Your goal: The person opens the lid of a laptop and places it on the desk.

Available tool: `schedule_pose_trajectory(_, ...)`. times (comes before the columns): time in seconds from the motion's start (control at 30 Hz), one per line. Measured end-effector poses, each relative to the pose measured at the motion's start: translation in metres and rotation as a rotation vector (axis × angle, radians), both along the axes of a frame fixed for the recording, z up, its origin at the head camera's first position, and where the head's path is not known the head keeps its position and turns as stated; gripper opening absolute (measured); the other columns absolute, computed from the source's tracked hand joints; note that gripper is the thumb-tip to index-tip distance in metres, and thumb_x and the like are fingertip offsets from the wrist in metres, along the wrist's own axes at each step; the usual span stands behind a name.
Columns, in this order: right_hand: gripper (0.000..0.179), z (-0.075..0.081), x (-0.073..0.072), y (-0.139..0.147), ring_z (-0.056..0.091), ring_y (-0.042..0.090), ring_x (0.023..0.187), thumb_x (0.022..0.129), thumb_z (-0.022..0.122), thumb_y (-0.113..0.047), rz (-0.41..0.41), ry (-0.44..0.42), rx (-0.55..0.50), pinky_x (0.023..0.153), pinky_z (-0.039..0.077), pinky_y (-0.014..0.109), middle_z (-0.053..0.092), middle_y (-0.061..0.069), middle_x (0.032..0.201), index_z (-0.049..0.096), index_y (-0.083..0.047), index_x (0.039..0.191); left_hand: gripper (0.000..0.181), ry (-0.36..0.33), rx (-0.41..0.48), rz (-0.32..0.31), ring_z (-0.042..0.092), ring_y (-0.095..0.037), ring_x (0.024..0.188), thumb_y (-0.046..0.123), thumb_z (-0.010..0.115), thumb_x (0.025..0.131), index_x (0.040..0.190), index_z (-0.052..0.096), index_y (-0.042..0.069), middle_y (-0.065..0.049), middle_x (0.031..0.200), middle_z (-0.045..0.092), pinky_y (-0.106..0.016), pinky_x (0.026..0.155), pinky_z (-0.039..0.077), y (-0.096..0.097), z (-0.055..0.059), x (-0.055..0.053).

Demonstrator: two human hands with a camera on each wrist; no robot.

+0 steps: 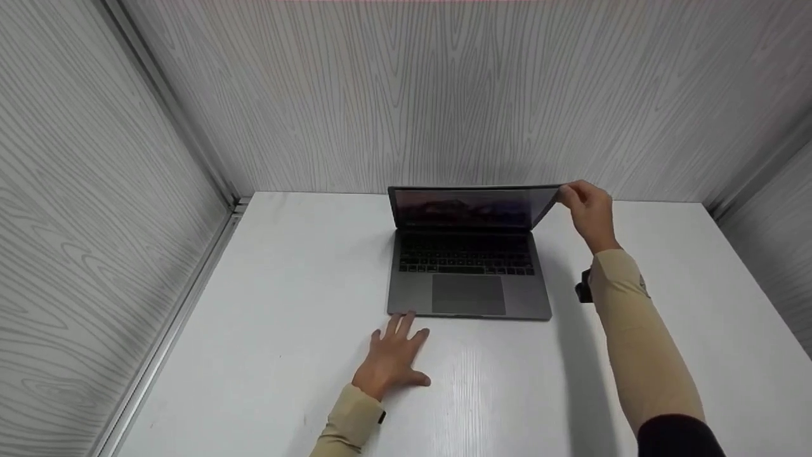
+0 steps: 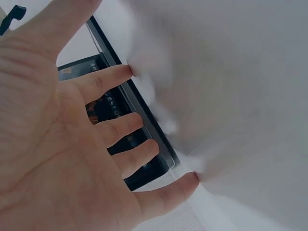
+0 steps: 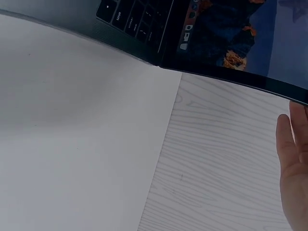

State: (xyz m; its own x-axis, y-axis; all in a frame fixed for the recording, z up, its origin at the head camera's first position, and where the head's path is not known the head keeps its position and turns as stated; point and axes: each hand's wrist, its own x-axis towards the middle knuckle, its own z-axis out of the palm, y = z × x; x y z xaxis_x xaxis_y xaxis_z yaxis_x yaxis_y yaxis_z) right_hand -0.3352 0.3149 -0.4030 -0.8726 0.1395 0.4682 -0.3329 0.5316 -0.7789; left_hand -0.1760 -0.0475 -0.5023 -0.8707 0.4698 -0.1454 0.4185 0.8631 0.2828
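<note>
A grey laptop [image 1: 469, 295] stands opened on the white table, its screen [image 1: 466, 208] lit and its keyboard towards me. At the top right corner of the lid, my right hand [image 1: 590, 209] pinches the edge between thumb and fingers. The right wrist view shows only part of that hand [image 3: 294, 168], at the lid's edge beside the lit display [image 3: 240, 43]. My left hand [image 1: 390, 358] lies spread on the table, palm down, its longer fingertips touching the laptop's front left edge. In the left wrist view its straight fingers [image 2: 110, 132] reach to the laptop's front edge [image 2: 149, 120].
White table surface [image 1: 304, 273] surrounds the laptop. A grey wood-grain panel [image 1: 406, 95] rises behind it, close to the raised lid. Similar panels stand at left [image 1: 76, 222] and right [image 1: 780, 254], with a metal rail [image 1: 184, 336] along the table's left edge.
</note>
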Motion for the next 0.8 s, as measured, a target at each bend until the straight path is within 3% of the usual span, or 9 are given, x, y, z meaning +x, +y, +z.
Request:
schedule_pose_trajectory(0.13,0.026,-0.003,-0.019,-0.006,0.070,0.009,0.084,0.104,0.058,-0.009,0.009,-0.032,-0.016,0.076,0.051,0.014,0.072,0.018,0.093,0.070,0.014,0.102,0.088,-0.002,0.004,0.022,0.031,-0.043,0.145,0.046,0.090,0.073,0.145,0.056,0.009,-0.020,0.158,0.034,-0.065,0.104,0.038,-0.007,-0.001,0.007)
schedule_pose_trajectory(0.3,0.032,0.001,-0.032,-0.016,0.062,-0.005,0.075,0.105,0.057,-0.015,-0.001,-0.049,-0.001,0.073,0.050,0.015,0.071,0.018,0.092,0.070,0.014,0.101,0.087,-0.001,0.019,0.044,0.029,-0.044,0.145,0.045,0.090,0.073,0.144,0.056,0.008,-0.021,0.158,0.034,-0.067,0.105,0.036,-0.012,0.003,0.010)
schedule_pose_trajectory(0.6,0.033,-0.002,-0.040,-0.012,0.059,-0.002,0.066,0.104,0.058,-0.016,-0.068,-0.053,-0.057,0.066,0.049,0.014,0.063,-0.005,0.074,0.071,0.014,0.098,0.090,-0.023,-0.002,0.047,0.029,-0.044,0.146,0.046,0.091,0.070,0.144,0.056,0.009,-0.020,0.158,0.033,-0.068,0.106,0.035,-0.006,0.004,0.013)
schedule_pose_trajectory(0.8,0.034,-0.009,-0.043,-0.012,0.060,0.000,0.063,0.104,0.057,-0.016,-0.093,-0.072,-0.140,0.063,0.050,0.013,0.061,-0.006,0.072,0.070,0.014,0.098,0.092,-0.026,-0.012,0.043,0.028,-0.044,0.146,0.048,0.092,0.068,0.144,0.057,0.010,-0.020,0.159,0.033,-0.068,0.105,0.035,-0.004,0.003,0.021)
